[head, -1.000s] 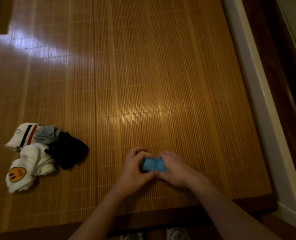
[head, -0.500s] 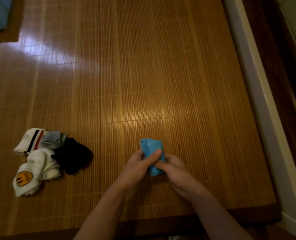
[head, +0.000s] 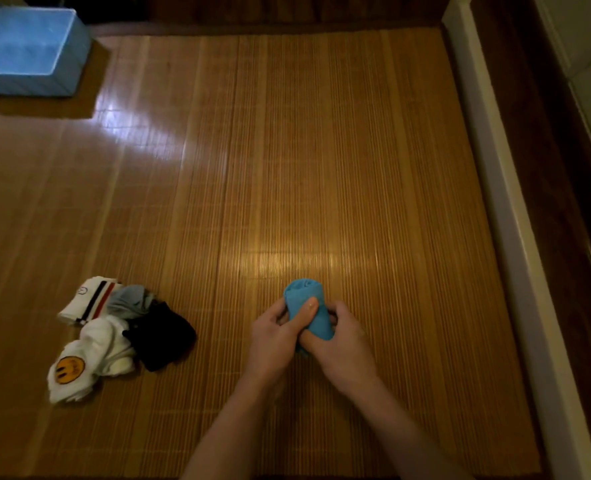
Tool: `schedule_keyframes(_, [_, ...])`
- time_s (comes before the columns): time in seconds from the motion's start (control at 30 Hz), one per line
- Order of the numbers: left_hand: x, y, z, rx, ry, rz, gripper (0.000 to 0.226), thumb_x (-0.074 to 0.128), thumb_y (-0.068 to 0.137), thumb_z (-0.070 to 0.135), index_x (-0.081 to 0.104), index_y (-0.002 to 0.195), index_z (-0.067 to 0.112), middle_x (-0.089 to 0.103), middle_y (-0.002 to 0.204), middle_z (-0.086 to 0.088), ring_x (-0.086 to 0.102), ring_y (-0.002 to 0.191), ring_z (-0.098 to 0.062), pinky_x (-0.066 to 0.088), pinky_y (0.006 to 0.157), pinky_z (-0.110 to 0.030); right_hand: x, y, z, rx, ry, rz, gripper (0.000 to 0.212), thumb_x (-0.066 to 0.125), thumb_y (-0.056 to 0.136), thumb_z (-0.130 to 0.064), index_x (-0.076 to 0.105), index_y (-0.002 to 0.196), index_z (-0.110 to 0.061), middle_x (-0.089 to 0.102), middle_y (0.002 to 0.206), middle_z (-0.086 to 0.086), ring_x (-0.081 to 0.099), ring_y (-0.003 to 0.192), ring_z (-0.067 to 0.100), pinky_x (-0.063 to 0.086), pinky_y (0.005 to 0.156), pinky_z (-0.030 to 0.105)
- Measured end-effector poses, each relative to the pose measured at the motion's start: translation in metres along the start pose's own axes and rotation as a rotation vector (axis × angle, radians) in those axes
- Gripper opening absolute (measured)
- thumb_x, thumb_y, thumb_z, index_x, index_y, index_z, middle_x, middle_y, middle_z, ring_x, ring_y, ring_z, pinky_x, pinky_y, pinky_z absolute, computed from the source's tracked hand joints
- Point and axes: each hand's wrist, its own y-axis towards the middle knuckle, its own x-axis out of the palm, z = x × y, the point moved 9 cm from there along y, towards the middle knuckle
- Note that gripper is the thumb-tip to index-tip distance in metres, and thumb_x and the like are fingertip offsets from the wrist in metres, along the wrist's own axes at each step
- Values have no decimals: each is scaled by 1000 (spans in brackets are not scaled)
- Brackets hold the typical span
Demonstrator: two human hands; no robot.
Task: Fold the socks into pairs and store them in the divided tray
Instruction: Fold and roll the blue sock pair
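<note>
**Left hand [head: 276,336] and right hand [head: 344,344] both gripping the rolled bright blue fabric sock bundle [head: 316,323]**

Left hand: thumb [head: 308,307] laid across the front of the bundle, fingers curled round its left side. Right hand: fingers wrapped round the lower right side. The two hands touch below the bundle. The bundle's rounded top end sticks out above both hands, pointing away from the person and tilted slightly left. It's held low over the golden-brown slatted bamboo mat [head: 339,168], roughly mid-width, toward the person's edge. Can't tell if it touches the mat.

Loose pile on the mat, well left of the hands:
- white ribbed sock with black and red stripes [head: 86,301], far side of the pile
- crumpled grey sock [head: 129,299], just beside the striped one
- crumpled black sock [head: 164,336], right side of the pile
- white sock with an orange smiley face print [head: 70,368], nearest the person

Each of the four touches or overlaps a neighbour.

Light blue rectangular box [head: 27,53] sits at the far left on a dark brown surface [head: 27,109], beside the mat's corner and well apart from the hands. Its inside isn't visible from here, so can't tell about dividers. White painted ledge [head: 494,202] runs along the mat's right edge.
</note>
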Motion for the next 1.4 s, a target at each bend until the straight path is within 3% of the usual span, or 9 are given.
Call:
schedule_keyframes(0.23, [-2, 4, 15, -2, -123, -24, 30, 75, 88, 15, 73, 117, 6, 77, 108, -16, 75, 102, -29, 61, 77, -29, 0, 6, -27, -59, -117, -75, 38, 76, 80, -45, 46, 104, -46, 56, 107, -19, 59, 93, -2, 51, 68, 14])
schedule_keyframes(0.33, [-11, 2, 23, 48, -66, 22, 26, 74, 90, 17, 75, 114, 6, 79, 103, -15, 76, 99, -27, 61, 79, -29, 14, 14, -46, -145, -235, -51, 37, 76, 84, -29, 48, 108, -30, 50, 105, -12, 51, 91, -2, 45, 72, 11])
schedule_keyframes(0.43, [-35, 0, 36, 146, 49, 114, 22, 76, 90, 23, 77, 107, 9, 80, 94, -9, 77, 93, -23, 60, 79, -29, 43, 16, -56, -128, -207, -62, 40, 77, 85, -24, 50, 114, -17, 57, 108, 0, 59, 96, 14, 51, 80, 29])
schedule_keyframes(0.63, [-113, -12, 49, 147, 169, 213, 19, 81, 85, 30, 81, 94, 14, 80, 83, -5, 77, 83, -20, 59, 70, -27, 115, 10, -71, -114, -127, -188, 42, 80, 80, -20, 52, 110, -20, 63, 93, -5, 63, 80, 10, 48, 57, 14])
schedule_keyframes(0.8, [-180, -33, 44, 102, 129, 197, 19, 81, 84, 27, 81, 98, 14, 80, 89, -7, 77, 89, -20, 62, 76, -30, 184, -11, -71, -47, -49, -284, 44, 77, 79, -9, 50, 109, -28, 68, 97, 1, 69, 85, 18, 62, 67, 38])
schedule_keyframes(0.87, [-202, -39, 45, 97, 154, 202, 18, 78, 87, 29, 80, 100, 17, 80, 93, -3, 76, 92, -16, 61, 81, -27, 208, -18, -72, -47, -16, -310, 40, 73, 84, -6, 54, 108, -31, 70, 97, 0, 70, 86, 17, 61, 70, 37])
schedule_keyframes(0.97, [-242, -51, 45, 95, 94, 248, 17, 68, 95, 32, 77, 108, 25, 79, 103, 6, 73, 99, -4, 56, 81, -16, 230, -18, -69, 70, 92, -272, 38, 75, 83, -3, 60, 109, -26, 72, 92, 3, 70, 75, 11, 55, 59, 25])
schedule_keyframes(1.2, [-356, -73, 46, 9, -25, 407, 22, 55, 102, 34, 73, 111, 24, 79, 104, 6, 74, 96, -8, 55, 80, -25, 261, -3, -62, 359, 293, -134, 39, 87, 74, -16, 65, 105, -13, 73, 83, 10, 68, 67, 22, 54, 54, 32])
schedule_keyframes(1.4, [-412, -72, 67, -18, 44, 417, 22, 56, 102, 32, 75, 105, 21, 79, 100, 1, 74, 93, -15, 59, 82, -33, 295, -1, -68, 448, 380, -153, 34, 81, 79, -5, 61, 106, -4, 67, 70, 10, 63, 53, 21, 54, 48, 32])
